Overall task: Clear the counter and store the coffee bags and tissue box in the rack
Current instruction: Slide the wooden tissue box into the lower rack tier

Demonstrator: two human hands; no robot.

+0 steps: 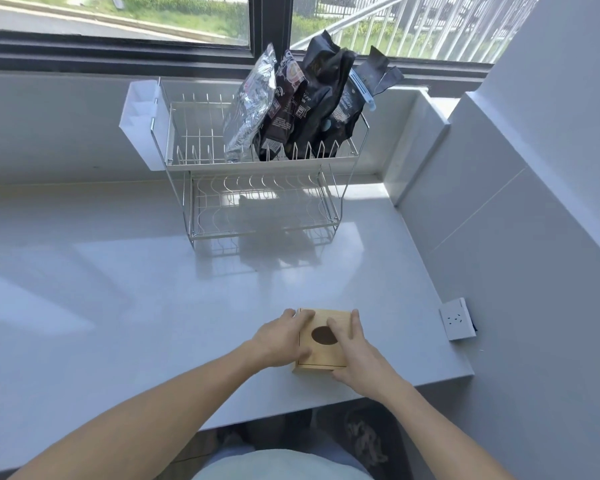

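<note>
A wooden tissue box [323, 323] with a dark oval opening sits on the white counter [118, 289] near its front edge. My left hand [280, 337] grips its left side, thumb on the top near the front corner. My right hand [354, 351] grips its right side, fingers curled over the top. A white two-tier wire rack [257, 161] stands at the back by the window. Several coffee bags, one silver [248, 109] and the others dark [323, 98], stand upright in the right half of its upper tier. The lower tier holds nothing.
A white plastic holder [139, 116] hangs on the rack's left end. A wall socket [457, 319] sits on the right wall near the counter. A raised ledge [416, 133] borders the counter at the back right.
</note>
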